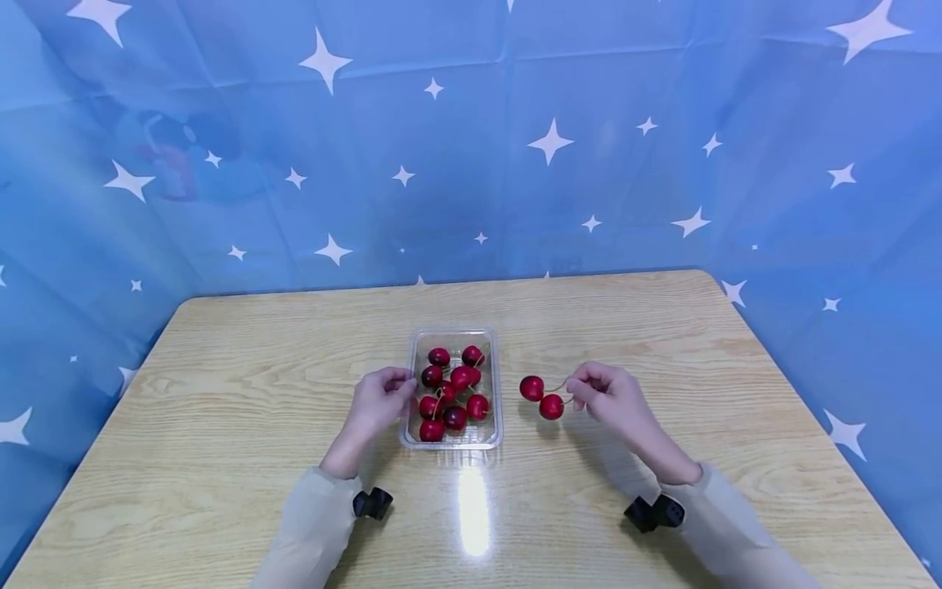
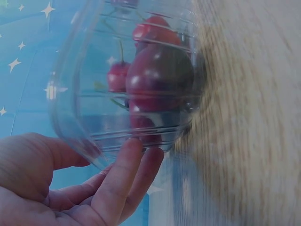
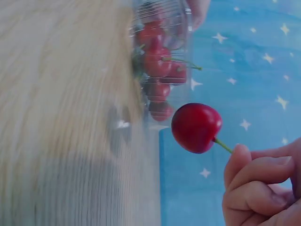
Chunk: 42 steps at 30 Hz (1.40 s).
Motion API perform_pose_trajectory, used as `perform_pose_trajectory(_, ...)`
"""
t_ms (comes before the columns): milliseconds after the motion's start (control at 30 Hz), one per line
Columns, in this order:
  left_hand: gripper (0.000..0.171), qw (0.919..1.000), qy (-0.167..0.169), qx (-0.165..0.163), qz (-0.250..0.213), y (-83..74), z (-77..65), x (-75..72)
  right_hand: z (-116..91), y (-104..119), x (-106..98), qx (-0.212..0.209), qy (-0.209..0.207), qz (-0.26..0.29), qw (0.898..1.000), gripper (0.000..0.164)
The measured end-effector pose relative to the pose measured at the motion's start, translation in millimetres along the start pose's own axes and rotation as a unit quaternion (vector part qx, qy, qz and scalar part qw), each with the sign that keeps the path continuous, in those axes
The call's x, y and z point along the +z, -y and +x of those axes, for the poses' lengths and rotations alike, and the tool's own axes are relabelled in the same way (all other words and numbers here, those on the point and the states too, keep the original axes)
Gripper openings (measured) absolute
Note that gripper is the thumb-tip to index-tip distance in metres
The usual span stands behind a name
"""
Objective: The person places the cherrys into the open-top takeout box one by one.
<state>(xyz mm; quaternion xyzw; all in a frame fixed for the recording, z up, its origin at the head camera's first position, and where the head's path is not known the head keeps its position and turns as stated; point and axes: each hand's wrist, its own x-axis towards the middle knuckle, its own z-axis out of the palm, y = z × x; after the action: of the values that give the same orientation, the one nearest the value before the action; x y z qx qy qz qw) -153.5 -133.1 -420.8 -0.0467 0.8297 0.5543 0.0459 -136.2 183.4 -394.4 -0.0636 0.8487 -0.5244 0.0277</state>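
A clear plastic container (image 1: 488,442) holding several dark red cherries (image 1: 455,418) stands on the table. My left hand (image 1: 379,401) is at its left side. In the left wrist view the thumb (image 2: 70,155) lies at the rim and the fingertips (image 2: 131,146) touch the outer wall, so the hand grips that side. My right hand (image 1: 607,397), right of the container, pinches thin stems between thumb and fingers. From them hang two red cherries (image 1: 551,406), held over the table; the right wrist view shows one cherry (image 3: 196,128) in front, its green stem running to the fingertips.
The wooden table (image 1: 243,409) carries the container near its middle. Behind it hangs a blue cloth (image 1: 456,204) with white stars. Small black devices (image 1: 372,503) sit on both wrists, over pale sleeves. A bright reflection shows in front of the container.
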Motion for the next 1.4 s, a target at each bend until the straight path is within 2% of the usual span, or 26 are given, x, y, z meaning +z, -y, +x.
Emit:
perform_pose_trajectory(167, 0.024, 1.0000, 0.001, 0.002, 0.002, -1.2, 0.2, -0.4, 4, 5, -2, 0.057, 0.022, 0.111, 0.992, 0.018)
perform_pose_trajectory(367, 0.024, 1.0000, -0.001, 0.001, 0.002, -0.7, 0.2, -0.7, 8, 6, -4, 0.080, 0.046, 0.160, 0.983, 0.014)
perform_pose_trajectory(800, 0.023, 1.0000, -0.001, 0.001, -0.008, 0.9, 0.1, -1.1, 14, 17, 7, 0.061, 0.082, 0.198, 0.975, 0.013)
perform_pose_trajectory(1400, 0.021, 1.0000, 0.000, 0.008, -0.004, -0.6, -1.3, 0.0, 24, 25, 48, 0.057, 0.112, 0.200, 0.972, 0.012)
